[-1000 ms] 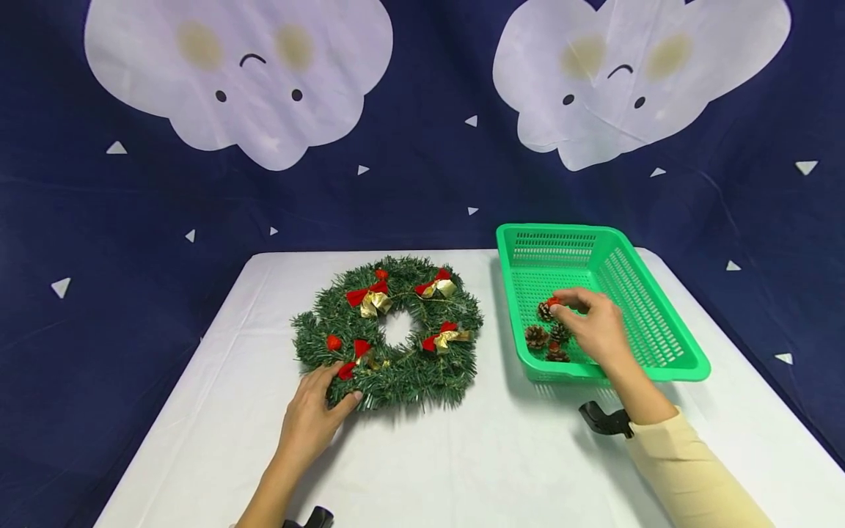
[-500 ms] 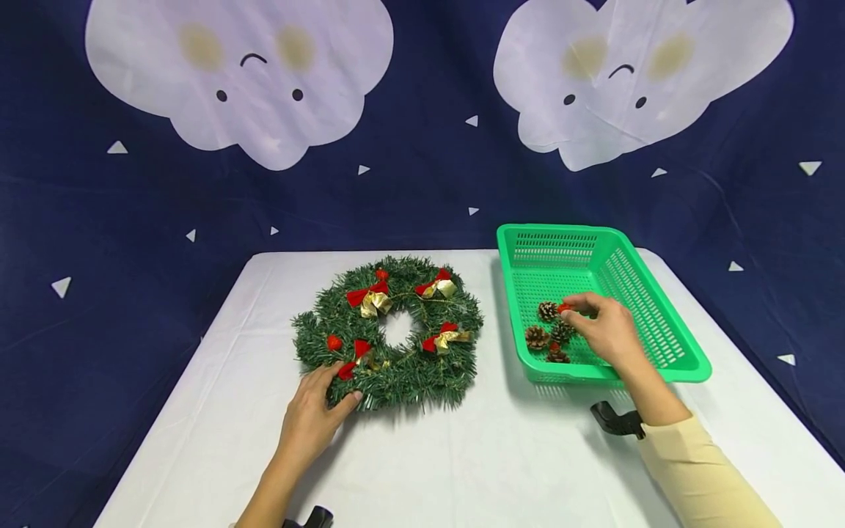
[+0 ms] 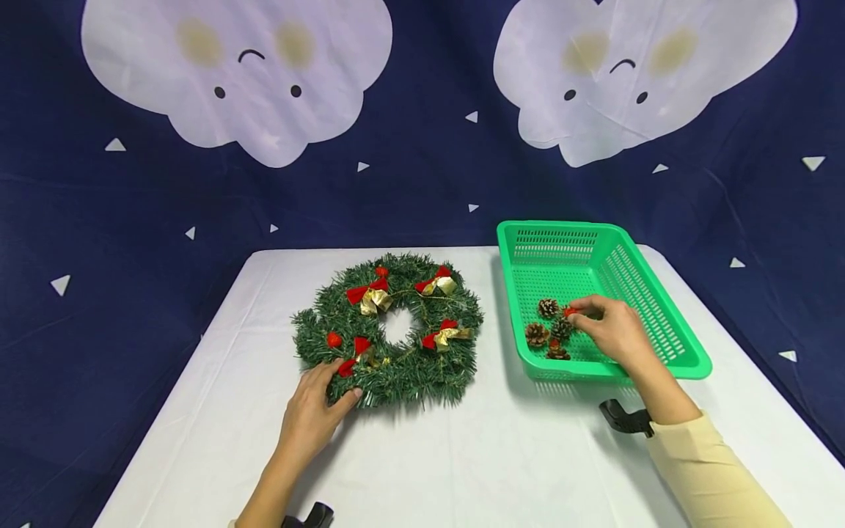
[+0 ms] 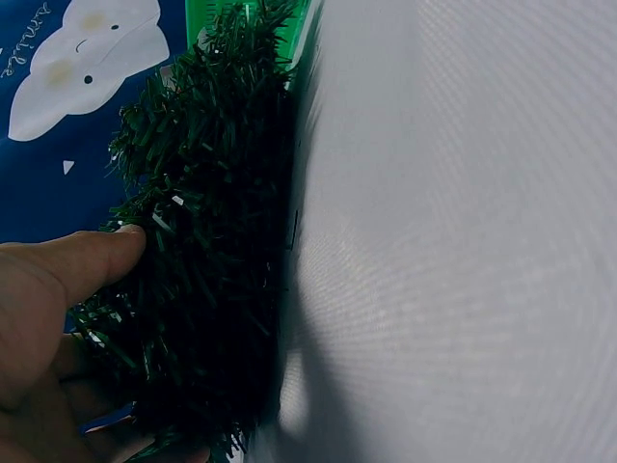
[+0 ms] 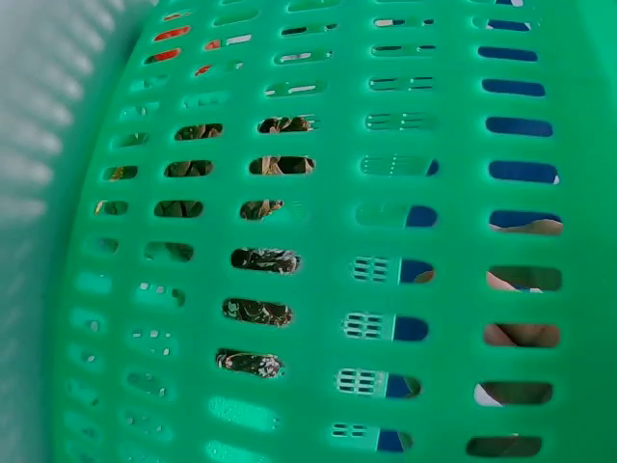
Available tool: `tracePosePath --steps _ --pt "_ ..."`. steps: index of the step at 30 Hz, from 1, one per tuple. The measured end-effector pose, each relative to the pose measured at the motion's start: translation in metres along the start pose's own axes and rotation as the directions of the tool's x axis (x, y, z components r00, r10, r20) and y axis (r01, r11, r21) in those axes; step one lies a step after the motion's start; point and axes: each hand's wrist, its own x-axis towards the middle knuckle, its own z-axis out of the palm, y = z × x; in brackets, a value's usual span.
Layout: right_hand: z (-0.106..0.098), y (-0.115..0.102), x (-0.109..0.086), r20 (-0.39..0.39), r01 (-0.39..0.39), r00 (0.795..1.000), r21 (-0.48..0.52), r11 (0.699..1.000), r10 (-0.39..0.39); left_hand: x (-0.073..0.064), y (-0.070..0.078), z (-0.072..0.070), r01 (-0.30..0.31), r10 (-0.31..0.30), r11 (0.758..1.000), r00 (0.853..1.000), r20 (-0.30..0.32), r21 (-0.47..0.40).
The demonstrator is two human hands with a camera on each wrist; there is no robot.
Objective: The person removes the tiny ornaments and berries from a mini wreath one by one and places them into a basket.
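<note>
A green tinsel wreath point(image 3: 403, 381) with red and gold bows and small red balls lies flat on the white-covered table. My left hand point(image 3: 313, 407) grips its front left edge; in the left wrist view the thumb point(image 4: 111, 253) presses the needles and the other fingers are partly hidden. Inside the green basket point(image 3: 581, 372), my right hand point(image 3: 614, 330) pinches a small red ball-like ornament point(image 3: 570, 312) between thumb and fingertips, close beside several pine cones point(image 3: 537, 335). Through the basket slots, the right wrist view catches parts of that hand point(image 5: 521, 335).
White cloth covers the table point(image 3: 422, 469), its far edge near a navy curtain point(image 3: 436, 183) with cloud faces. The basket's slotted walls rise around my right hand. Black wrist mounts point(image 3: 623, 419) stick out under both wrists.
My right hand has shifted slightly right and toward me inside the basket, carrying the red ornament off from over one pine cone. The left hand and wreath stay put.
</note>
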Motion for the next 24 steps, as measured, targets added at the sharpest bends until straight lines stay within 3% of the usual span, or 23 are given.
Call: tracePosePath --steps 13,24 --pt "0.002 -0.003 -0.002 -0.005 0.007 1.000 -0.002 1.000 -0.007 -0.001 0.000 -0.001 -0.002 0.002 1.000 1.000 0.007 0.010" --pt "0.011 -0.049 0.003 -0.140 0.111 0.985 0.087 0.990 -0.098 -0.001 0.002 -0.002 -0.027 0.027 1.000 0.999 -0.019 0.011"
